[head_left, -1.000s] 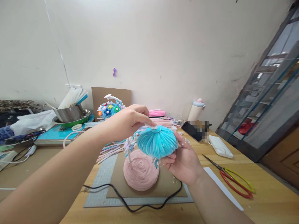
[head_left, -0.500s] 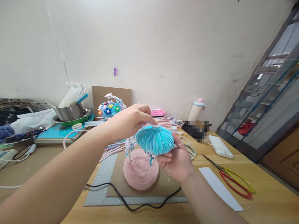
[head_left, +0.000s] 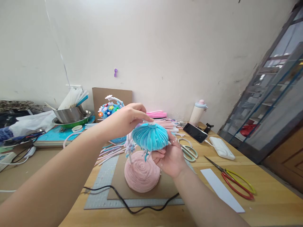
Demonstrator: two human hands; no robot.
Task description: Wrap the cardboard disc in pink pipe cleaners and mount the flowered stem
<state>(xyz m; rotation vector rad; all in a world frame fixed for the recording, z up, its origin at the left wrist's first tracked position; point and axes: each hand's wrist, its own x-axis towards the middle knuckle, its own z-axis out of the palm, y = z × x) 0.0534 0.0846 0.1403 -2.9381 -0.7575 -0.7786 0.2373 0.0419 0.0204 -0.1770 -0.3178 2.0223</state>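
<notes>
1. We pinch the white tip on top of the blue dome (head_left: 149, 136) with the fingers of our left hand (head_left: 126, 119), closed on it from above
2. Our right hand (head_left: 169, 157) cups the dome from below and to its right, fingers curled around the lower edge
3. The dome is fuzzy turquoise, made of pipe cleaners laid as ribs that run from the white tip down to the rim; short blue ends hang beneath it
4. We hold it in the air, just above the pink mound (head_left: 141, 171), a coiled fuzzy half-ball that rests on a brown board (head_left: 118, 189) on the grey cutting mat (head_left: 101, 186)
5. A small lilac flower stem (head_left: 129, 148) stands at the mound's left side
6. A black cable (head_left: 132, 208) runs across the mat's near edge; green scissors (head_left: 188, 150) and red scissors (head_left: 233, 181) lie to the right on the wooden table (head_left: 272, 205)
</notes>
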